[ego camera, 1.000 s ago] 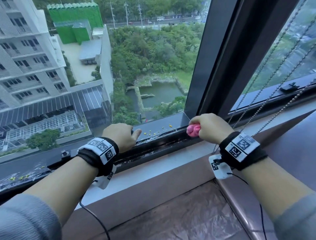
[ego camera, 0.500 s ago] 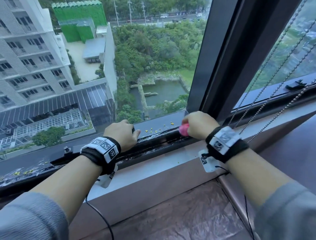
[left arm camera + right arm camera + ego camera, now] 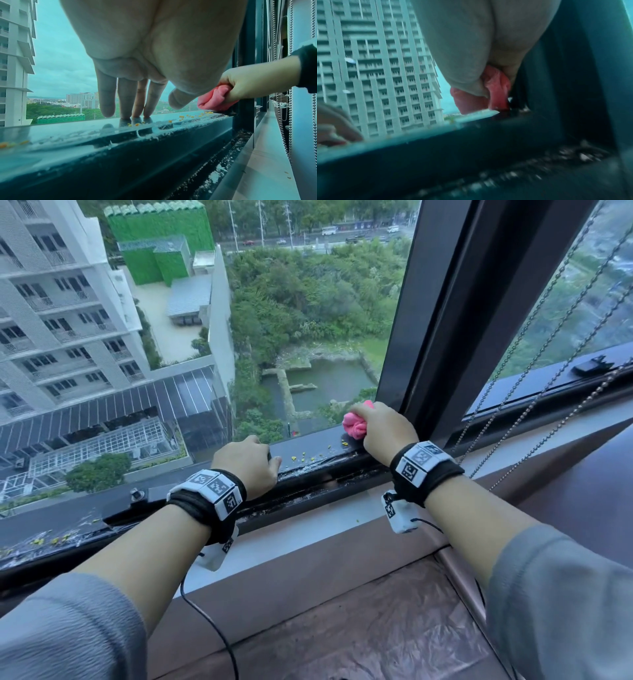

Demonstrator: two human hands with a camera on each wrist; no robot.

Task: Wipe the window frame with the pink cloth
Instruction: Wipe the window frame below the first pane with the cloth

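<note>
- The right hand (image 3: 383,428) grips the bunched pink cloth (image 3: 355,424) and presses it onto the window frame (image 3: 308,445), at the corner by the upright post.
- The left hand (image 3: 246,462) rests on the frame with fingers (image 3: 126,100) straight, tips touching.
- Between the hands, yellow crumbs (image 3: 303,455) and white dust (image 3: 171,132) remain, so most wiping looks undone.

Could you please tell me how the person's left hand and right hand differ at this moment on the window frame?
The right hand grips the bunched pink cloth; the left hand holds nothing. The left hand's fingers are straight, tips on the window frame; the right hand's are curled. The right hand sits by the dark upright post; the left is further along, apart from it. Both wrists wear black bands with markers.
</note>
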